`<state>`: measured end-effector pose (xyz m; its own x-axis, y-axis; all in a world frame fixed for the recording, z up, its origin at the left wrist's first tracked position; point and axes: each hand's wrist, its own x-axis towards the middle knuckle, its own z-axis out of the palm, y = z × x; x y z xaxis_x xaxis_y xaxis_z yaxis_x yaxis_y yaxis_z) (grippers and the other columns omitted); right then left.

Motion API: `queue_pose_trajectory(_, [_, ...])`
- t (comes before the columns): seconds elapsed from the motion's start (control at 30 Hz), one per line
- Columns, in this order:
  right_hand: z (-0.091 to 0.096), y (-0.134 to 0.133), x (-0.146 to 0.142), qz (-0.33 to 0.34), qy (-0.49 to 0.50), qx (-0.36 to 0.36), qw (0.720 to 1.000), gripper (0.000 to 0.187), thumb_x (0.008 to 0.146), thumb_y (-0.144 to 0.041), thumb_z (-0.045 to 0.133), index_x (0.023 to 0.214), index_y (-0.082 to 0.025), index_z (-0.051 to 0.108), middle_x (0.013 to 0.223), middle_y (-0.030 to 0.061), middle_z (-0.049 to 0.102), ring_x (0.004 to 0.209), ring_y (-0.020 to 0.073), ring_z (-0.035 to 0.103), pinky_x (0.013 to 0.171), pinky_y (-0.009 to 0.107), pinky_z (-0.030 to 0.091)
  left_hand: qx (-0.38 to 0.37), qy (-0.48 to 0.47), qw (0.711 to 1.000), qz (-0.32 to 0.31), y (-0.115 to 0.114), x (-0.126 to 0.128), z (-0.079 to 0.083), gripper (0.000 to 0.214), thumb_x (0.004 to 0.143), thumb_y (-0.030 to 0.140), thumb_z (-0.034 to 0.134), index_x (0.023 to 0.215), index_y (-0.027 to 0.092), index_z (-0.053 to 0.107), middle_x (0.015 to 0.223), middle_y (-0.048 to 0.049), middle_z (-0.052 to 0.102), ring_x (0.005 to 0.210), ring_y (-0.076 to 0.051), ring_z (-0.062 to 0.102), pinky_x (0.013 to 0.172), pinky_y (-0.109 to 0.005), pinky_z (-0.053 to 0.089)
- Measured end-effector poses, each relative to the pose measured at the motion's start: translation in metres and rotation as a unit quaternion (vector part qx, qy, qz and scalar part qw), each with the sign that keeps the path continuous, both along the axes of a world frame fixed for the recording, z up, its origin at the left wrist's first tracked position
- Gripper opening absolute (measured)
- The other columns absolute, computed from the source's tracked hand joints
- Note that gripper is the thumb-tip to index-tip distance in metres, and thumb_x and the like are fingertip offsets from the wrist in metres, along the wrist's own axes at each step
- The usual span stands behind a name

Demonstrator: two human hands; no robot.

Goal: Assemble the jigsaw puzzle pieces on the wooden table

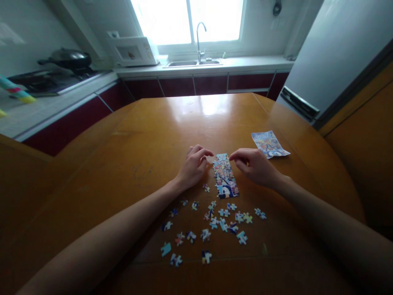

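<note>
A narrow strip of joined jigsaw pieces (pixel 225 178) lies on the wooden table (pixel 147 139). My left hand (pixel 194 166) rests at its upper left corner, fingers curled with the fingertips touching the strip's edge. My right hand (pixel 253 164) sits at the upper right corner, fingers pinched together against the strip. Whether either hand holds a loose piece is hidden. Several loose puzzle pieces (pixel 215 227) are scattered on the table nearer to me, below the strip.
A printed picture card (pixel 269 144) lies on the table to the right of my right hand. Beyond the table are a counter with a sink (pixel 193 62), a microwave (pixel 133 51), a stove with a wok (pixel 69 59), and a fridge (pixel 331 53) at right.
</note>
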<state>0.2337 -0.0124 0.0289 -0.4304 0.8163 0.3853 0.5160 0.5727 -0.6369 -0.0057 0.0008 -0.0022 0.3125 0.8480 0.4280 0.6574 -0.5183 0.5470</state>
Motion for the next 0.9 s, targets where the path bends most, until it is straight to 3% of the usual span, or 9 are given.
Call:
queue_pose_trajectory(0.27, [0.003, -0.007, -0.003, 0.045, -0.049, 0.025, 0.997, 0.02, 0.088, -0.014, 0.053, 0.094, -0.019, 0.071, 0.08, 0.0032, 0.065, 0.073, 0.0146, 0.055, 0.069, 0.03, 0.042, 0.007, -0.014, 1.0, 0.0, 0.001, 0.0, 0.0, 0.027, 0.086, 0.005, 0.047, 0.095, 0.022, 0.067, 0.094, -0.0044, 0.059, 0.097, -0.021, 0.052, 0.092, -0.042, 0.045])
queue_pose_trajectory(0.4, [0.011, -0.023, -0.01, 0.17, -0.123, 0.081, 0.974, 0.018, 0.094, -0.022, 0.055, 0.105, -0.022, 0.07, 0.095, 0.0053, 0.064, 0.087, 0.0168, 0.055, 0.079, 0.032, 0.044, 0.013, -0.011, 1.0, 0.003, 0.001, 0.0, -0.002, 0.028, 0.086, 0.004, 0.047, 0.095, 0.021, 0.067, 0.095, -0.0042, 0.059, 0.098, -0.02, 0.052, 0.092, -0.04, 0.045])
queue_pose_trajectory(0.6, [0.018, -0.056, -0.03, 0.314, -0.19, 0.077, 0.927, 0.013, 0.095, -0.021, 0.056, 0.088, -0.021, 0.067, 0.093, 0.0039, 0.063, 0.088, 0.0164, 0.05, 0.08, 0.031, 0.043, 0.019, -0.015, 1.0, 0.002, 0.0, 0.001, -0.002, 0.029, 0.084, 0.003, 0.046, 0.094, 0.021, 0.067, 0.095, -0.0044, 0.06, 0.097, -0.02, 0.052, 0.091, -0.04, 0.044])
queue_pose_trajectory(0.7, [0.015, -0.064, -0.037, 0.341, -0.206, 0.071, 0.915, 0.016, 0.096, -0.019, 0.056, 0.084, -0.02, 0.067, 0.096, 0.0045, 0.064, 0.091, 0.017, 0.05, 0.082, 0.031, 0.042, 0.023, -0.023, 0.999, 0.006, -0.001, 0.001, 0.0, 0.028, 0.084, 0.003, 0.046, 0.093, 0.02, 0.067, 0.095, -0.0043, 0.061, 0.096, -0.02, 0.052, 0.091, -0.04, 0.044])
queue_pose_trajectory(0.9, [0.01, -0.064, -0.041, 0.359, -0.204, 0.065, 0.908, 0.013, 0.093, -0.016, 0.061, 0.092, -0.023, 0.072, 0.099, 0.0063, 0.064, 0.095, 0.0193, 0.05, 0.084, 0.033, 0.042, 0.023, -0.029, 0.999, 0.02, -0.001, 0.002, 0.002, 0.029, 0.084, 0.002, 0.047, 0.093, 0.02, 0.067, 0.095, -0.0039, 0.061, 0.097, -0.02, 0.052, 0.09, -0.039, 0.045])
